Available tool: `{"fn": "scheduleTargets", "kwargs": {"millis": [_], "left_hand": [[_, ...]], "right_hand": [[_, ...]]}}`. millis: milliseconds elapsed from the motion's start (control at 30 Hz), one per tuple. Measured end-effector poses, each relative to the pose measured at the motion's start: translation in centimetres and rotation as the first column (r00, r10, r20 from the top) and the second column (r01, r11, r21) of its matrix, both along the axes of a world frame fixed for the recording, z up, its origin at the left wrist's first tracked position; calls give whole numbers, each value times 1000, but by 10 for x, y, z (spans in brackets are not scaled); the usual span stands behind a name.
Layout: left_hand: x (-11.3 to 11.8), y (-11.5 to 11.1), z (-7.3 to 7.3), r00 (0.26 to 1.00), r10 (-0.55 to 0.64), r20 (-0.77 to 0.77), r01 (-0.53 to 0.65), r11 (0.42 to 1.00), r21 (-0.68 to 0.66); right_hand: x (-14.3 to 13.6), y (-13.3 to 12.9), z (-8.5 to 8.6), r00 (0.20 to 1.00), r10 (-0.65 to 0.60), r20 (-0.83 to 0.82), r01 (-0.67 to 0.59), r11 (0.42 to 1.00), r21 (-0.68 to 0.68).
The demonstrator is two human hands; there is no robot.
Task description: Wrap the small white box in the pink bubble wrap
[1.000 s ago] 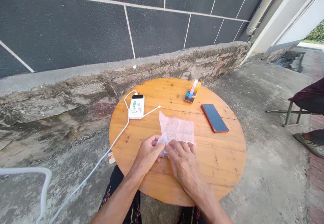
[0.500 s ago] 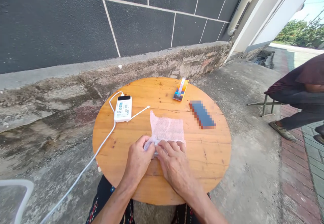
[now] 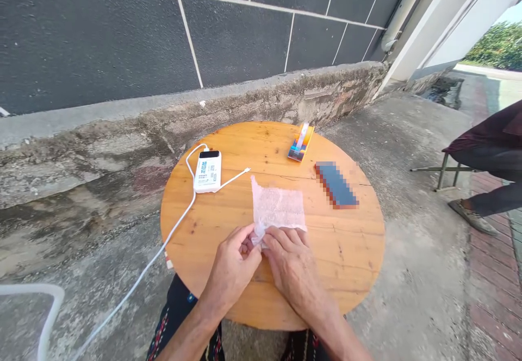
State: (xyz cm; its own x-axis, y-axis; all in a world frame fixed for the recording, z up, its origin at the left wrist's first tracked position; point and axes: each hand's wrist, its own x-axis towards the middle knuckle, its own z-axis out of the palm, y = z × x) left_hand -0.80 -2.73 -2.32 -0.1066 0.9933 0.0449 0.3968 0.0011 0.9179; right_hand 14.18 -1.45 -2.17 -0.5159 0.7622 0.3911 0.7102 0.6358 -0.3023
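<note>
A sheet of pinkish bubble wrap (image 3: 279,206) lies on the round wooden table (image 3: 326,274), its near edge folded and bunched up. My left hand (image 3: 236,260) pinches the bunched left end between thumb and fingers. Close beside it, my right hand (image 3: 289,252) presses its curled fingers on the folded near edge. Whether something is wrapped inside the fold is hidden by my fingers. Beyond the sheet, to the left, lies a white power bank (image 3: 208,173) with a short white cable (image 3: 234,180).
A tape dispenser (image 3: 300,142) sits near the table's far edge. A pixelated dark, flat rectangular object (image 3: 336,186) lies to the right. A long white cord (image 3: 150,263) runs off the table's left side. Another person (image 3: 489,154) sits at far right; a wall (image 3: 228,40) stands behind.
The whole view has shifted, so the table and things appear farther right. My hands stay on the bubble wrap's near edge, with slightly more of it folded over.
</note>
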Motion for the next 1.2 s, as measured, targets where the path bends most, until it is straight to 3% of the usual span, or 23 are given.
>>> {"fn": "scheduleTargets", "kwargs": {"millis": [300, 533, 733, 900, 1000, 1200], "left_hand": [[0, 0, 10, 980, -51, -195, 73, 991, 110], [-7, 4, 19, 944, -215, -249, 232, 972, 41], [-7, 5, 17, 926, -227, -301, 263, 961, 85], [-5, 7, 12, 893, -223, -392, 295, 946, 134], [-6, 8, 14, 856, -276, -437, 358, 926, 116], [-9, 10, 23, 704, -381, -600, 479, 878, 4]], "right_hand": [[4, 3, 3, 1000, 13, -22, -14, 1000, -21], [6, 4, 6, 991, 19, -135, -33, 994, -105], [7, 2, 7, 973, -61, -224, 14, 979, -204], [10, 3, 7, 973, -63, -221, 20, 981, -193], [12, 5, 7, 975, -50, -214, 7, 981, -196], [8, 5, 9, 980, -43, -195, 7, 983, -183]]}}
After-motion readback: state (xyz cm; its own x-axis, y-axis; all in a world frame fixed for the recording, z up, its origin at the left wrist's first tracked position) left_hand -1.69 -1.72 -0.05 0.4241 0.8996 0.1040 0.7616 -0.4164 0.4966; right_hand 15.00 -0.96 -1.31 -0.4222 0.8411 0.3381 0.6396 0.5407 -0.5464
